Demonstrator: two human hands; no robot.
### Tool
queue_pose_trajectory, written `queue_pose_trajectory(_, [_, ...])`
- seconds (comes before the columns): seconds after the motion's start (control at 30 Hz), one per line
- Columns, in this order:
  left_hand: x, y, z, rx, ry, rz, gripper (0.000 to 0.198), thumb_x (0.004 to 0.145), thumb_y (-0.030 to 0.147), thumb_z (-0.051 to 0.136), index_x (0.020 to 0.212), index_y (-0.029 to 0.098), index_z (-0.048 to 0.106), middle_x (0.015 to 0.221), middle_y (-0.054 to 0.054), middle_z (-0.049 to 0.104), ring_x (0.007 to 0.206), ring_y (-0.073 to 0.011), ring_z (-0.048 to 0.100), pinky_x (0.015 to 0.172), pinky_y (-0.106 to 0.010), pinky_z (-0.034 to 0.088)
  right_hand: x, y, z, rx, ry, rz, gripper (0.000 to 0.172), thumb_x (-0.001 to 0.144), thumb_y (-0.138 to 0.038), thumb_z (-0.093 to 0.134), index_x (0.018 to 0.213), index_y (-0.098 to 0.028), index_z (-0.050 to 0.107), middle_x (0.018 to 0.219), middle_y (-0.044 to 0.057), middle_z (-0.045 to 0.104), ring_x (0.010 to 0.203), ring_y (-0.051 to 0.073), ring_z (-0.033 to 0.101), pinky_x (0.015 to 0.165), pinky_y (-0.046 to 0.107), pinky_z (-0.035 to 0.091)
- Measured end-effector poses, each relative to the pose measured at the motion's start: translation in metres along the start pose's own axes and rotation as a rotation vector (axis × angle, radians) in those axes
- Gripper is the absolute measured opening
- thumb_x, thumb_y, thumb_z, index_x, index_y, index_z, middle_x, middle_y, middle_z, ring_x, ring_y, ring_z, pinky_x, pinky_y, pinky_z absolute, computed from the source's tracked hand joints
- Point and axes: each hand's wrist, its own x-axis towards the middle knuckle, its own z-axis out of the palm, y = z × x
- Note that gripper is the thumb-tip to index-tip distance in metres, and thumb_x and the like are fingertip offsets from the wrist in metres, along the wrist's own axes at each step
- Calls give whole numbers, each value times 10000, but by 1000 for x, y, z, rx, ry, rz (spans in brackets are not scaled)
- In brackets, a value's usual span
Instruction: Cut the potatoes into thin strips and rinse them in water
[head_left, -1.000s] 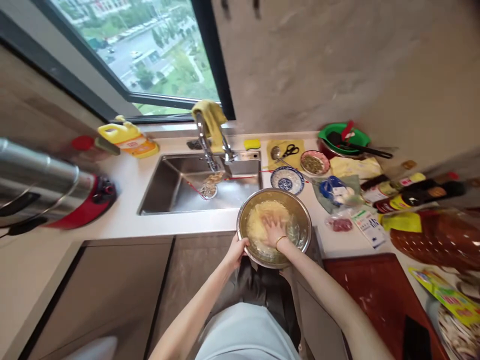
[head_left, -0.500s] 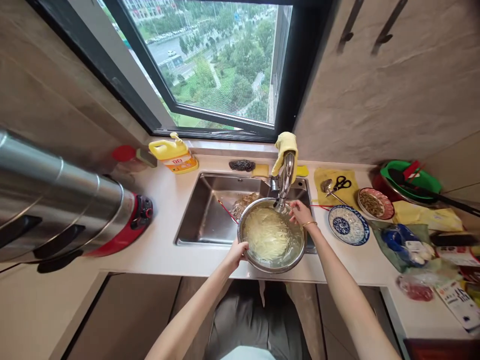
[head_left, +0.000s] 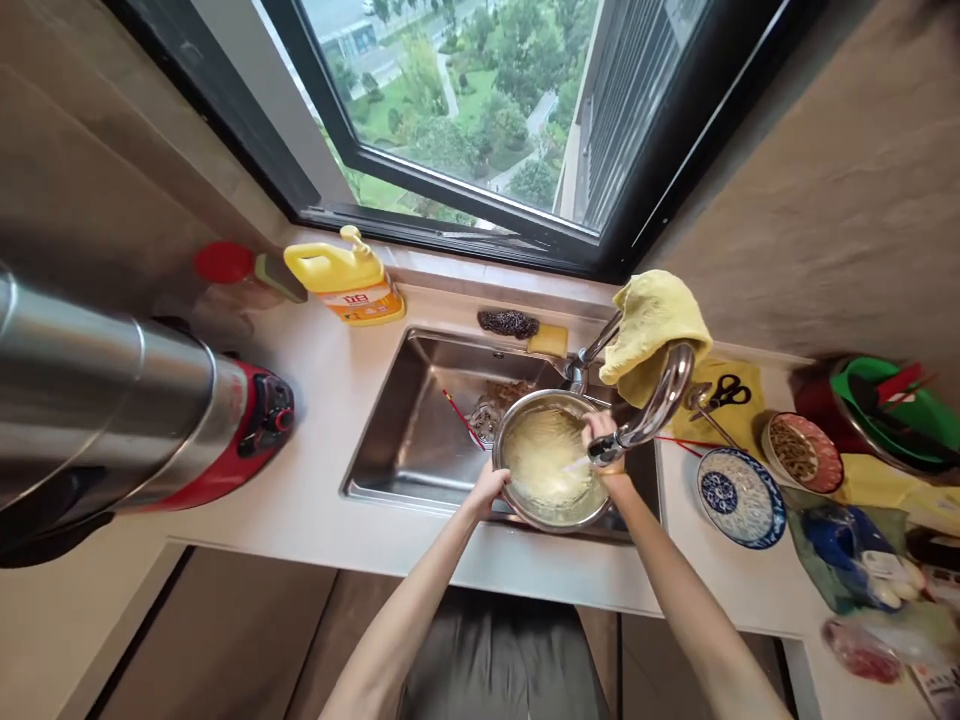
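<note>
A round metal bowl (head_left: 517, 508) with pale thin shreds (head_left: 551, 455) in cloudy water is held over the sink's front part. My left hand (head_left: 489, 490) grips its left rim, thumb on top. At the right rim, my right hand (head_left: 598, 430) has its fingers curled over the edge, partly hidden behind the faucet spout (head_left: 604, 450). A whitish stream runs from that spout into the bowl. Draped over the faucet is a yellow cloth (head_left: 652, 320).
The steel sink (head_left: 420, 440) holds a strainer with scraps and a red stick. Left stand a yellow jug (head_left: 349, 285) and a large steel appliance (head_left: 172, 400). To the right lie a patterned blue bowl (head_left: 739, 497), a pink-rimmed bowl (head_left: 821, 455), scissors (head_left: 729, 390) and bagged food.
My view has shifted and tilted. The right hand's fingers, spread over the bowl before, are now curled at its rim behind the spout. A water stream shows at the spout now.
</note>
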Motion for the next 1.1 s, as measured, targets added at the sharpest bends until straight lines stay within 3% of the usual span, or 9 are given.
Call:
queue_pose_trajectory(0.2, [58,-19,-9,80,-94,-48,568,549,120,486,1113,191,475,744,18,525,542,-101,480,472,-202,401,-3,-1,96,-120,-224,-19,643,745,-406,577,1344,-221,435,1373,139,419,1244,343,383,999,497,315])
queue_pose_trajectory(0.37, [94,-35,-12,139,-116,-92,621,532,98,458,1150,153,459,669,24,513,520,-112,488,450,-206,404,18,21,139,-340,-325,-197,679,770,-431,549,1403,-302,338,1470,89,307,1336,351,220,1050,517,194])
queue_pose_trajectory(0.53, [129,-38,-17,200,-70,-4,690,534,59,455,1216,162,449,833,-20,603,642,-131,551,523,-213,453,35,33,156,-393,-335,-145,714,793,-316,517,1447,-287,229,1487,75,274,1323,310,274,1056,471,220])
queue_pose_trajectory(0.67, [140,-41,-25,264,-8,54,659,595,59,480,1251,116,444,1074,-105,616,928,-220,587,766,-335,506,45,32,159,-412,-316,-91,742,797,-264,506,1463,-262,179,1473,94,299,1303,293,310,1035,415,266])
queue_pose_trajectory(0.77, [136,-42,-26,424,165,189,719,687,97,514,1374,111,301,1346,-171,448,1237,-291,419,1001,-453,367,49,32,161,-406,-328,-125,824,783,-353,544,1474,-235,111,1488,128,248,1309,315,287,1025,437,265])
queue_pose_trajectory(0.83, [134,-40,-20,683,223,423,698,766,121,479,1419,139,234,1457,-159,302,1350,-286,262,1083,-490,240,51,33,163,-413,-378,-139,908,731,-423,607,1471,-253,110,1493,133,231,1304,336,286,1018,483,252])
queue_pose_trajectory(0.93, [145,-36,0,1011,-62,690,578,842,104,362,1408,203,300,1502,-63,240,1396,-204,153,1136,-438,134,51,38,169,-454,-389,-70,859,695,-436,645,1434,-207,269,1468,159,280,1314,357,261,1035,505,209])
queue_pose_trajectory(0.97, [152,-36,9,1052,-123,657,556,852,105,347,1397,211,327,1501,-46,246,1399,-189,141,1142,-421,120,51,40,171,-455,-413,-112,800,700,-408,646,1407,-211,330,1461,146,301,1324,347,248,1049,490,197])
queue_pose_trajectory(1.1, [181,-46,45,1086,-2,362,555,850,100,341,1395,206,343,1496,-73,252,1407,-223,83,1137,-475,70,49,51,176,-460,-436,-178,671,727,-299,623,1359,-227,409,1404,126,406,1324,302,279,1079,467,156])
